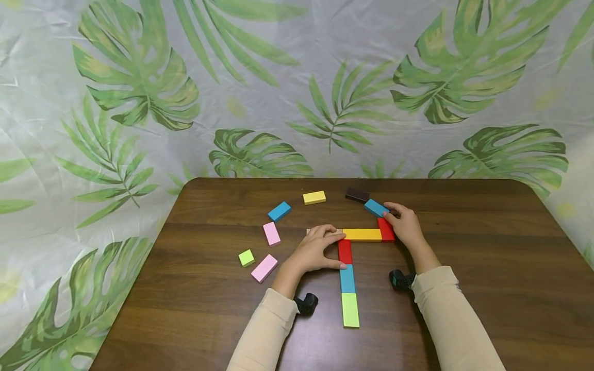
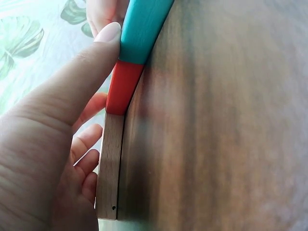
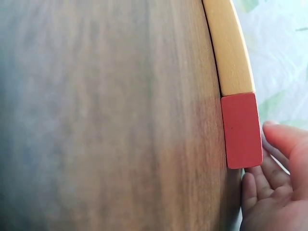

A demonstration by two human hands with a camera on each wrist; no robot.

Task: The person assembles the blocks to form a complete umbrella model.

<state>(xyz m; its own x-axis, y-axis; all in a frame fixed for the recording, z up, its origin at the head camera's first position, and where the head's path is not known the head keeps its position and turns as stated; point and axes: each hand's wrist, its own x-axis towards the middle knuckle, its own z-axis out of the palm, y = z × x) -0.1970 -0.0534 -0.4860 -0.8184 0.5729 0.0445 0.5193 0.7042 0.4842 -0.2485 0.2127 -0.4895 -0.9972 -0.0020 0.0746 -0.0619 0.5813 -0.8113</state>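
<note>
A row runs across the middle: a plain wooden block (image 2: 110, 166), a long orange-yellow block (image 1: 362, 235) and a red block (image 3: 242, 130). Below it a column goes toward the person: a second red block (image 1: 345, 252), a blue block (image 1: 347, 279) and a lime green block (image 1: 350, 310). My left hand (image 1: 313, 251) lies over the wooden block, covering most of it, with its thumb touching the column's blue block. Thumb and index finger of my right hand (image 1: 406, 226) pinch the right end of another blue block (image 1: 376, 208), which meets the right-hand red block's top.
Behind the right-hand blue block lies a dark brown block (image 1: 357, 195). Loose on the table (image 1: 195, 288) are a yellow block (image 1: 314, 197), a blue block (image 1: 279, 211), two pink blocks (image 1: 271, 234) and a small lime cube (image 1: 246, 258). A leaf-print curtain (image 1: 260, 103) hangs behind.
</note>
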